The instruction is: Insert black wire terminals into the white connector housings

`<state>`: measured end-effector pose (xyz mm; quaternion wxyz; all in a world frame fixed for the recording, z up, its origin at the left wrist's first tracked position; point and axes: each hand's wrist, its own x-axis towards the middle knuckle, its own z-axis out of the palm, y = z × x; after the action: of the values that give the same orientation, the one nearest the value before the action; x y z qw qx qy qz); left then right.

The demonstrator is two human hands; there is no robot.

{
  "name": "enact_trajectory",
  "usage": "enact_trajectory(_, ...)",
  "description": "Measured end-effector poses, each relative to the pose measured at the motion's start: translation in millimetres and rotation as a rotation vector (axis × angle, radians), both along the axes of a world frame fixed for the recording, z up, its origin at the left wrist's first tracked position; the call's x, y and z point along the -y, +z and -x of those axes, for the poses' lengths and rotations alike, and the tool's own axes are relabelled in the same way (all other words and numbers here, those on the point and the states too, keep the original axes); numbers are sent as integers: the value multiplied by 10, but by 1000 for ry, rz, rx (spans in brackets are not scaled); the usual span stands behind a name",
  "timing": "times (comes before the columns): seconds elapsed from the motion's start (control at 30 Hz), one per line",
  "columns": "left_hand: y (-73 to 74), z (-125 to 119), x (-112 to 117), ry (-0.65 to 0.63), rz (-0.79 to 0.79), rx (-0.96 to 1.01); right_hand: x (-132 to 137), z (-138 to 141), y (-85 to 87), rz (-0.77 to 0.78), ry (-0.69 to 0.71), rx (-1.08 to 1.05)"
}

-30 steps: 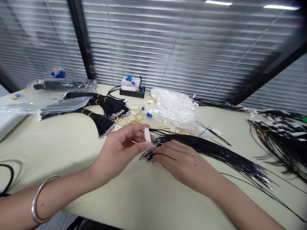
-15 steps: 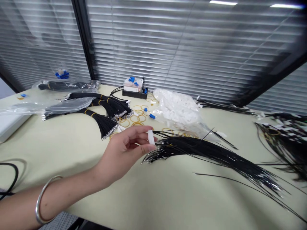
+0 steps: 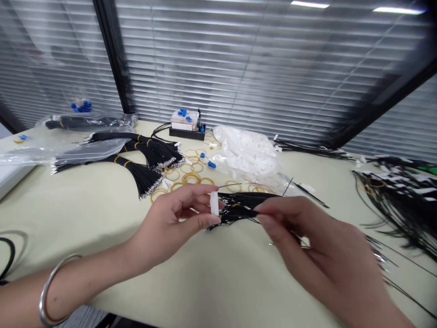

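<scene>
My left hand [image 3: 170, 225] pinches a small white plastic connector housing [image 3: 214, 203] upright between thumb and fingertips, its row of narrow slots facing me. To the right, my right hand [image 3: 327, 255] has thumb and forefinger pressed together on a thin black wire [image 3: 251, 212], whose end points toward the housing. A short gap separates the wire's end from the connector; whether another wire sits in it I cannot tell. Behind both hands lies a loose bundle of black wires [image 3: 246, 198] with shiny metal terminals, partly covered by my right hand.
Yellow rubber bands [image 3: 191, 178] are scattered behind my left hand. A clear bag of white connectors [image 3: 249, 150] lies at the back, beside a black tray [image 3: 187, 133]. Banded black wire bundles [image 3: 136, 171] rest left; wires with white connectors [image 3: 403, 196] pile up right.
My right hand has come into view from the right, pinching a black wire near the housing. My left hand still holds the connector, turned slightly so its slots show. The view has shifted a little.
</scene>
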<state>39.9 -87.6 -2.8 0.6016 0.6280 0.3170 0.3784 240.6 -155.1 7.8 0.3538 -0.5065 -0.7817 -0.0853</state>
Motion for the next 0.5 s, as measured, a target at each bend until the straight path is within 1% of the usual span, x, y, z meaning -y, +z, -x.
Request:
enact_trajectory(0.07, 1, 4, 12, -21, -16, 10, -78, 126, 32, 66, 33, -52)
enact_trajectory(0.17, 1, 4, 21, -38, -40, 20, -86, 178, 3, 110, 77, -77)
enact_trajectory(0.27, -1, 2, 26, -44, -55, 13, -61, 157, -35, 100, 82, -68)
enact_trajectory(0.5, -6, 11, 29, -53, -101, -19, -59, 141, -55, 19, 64, 10)
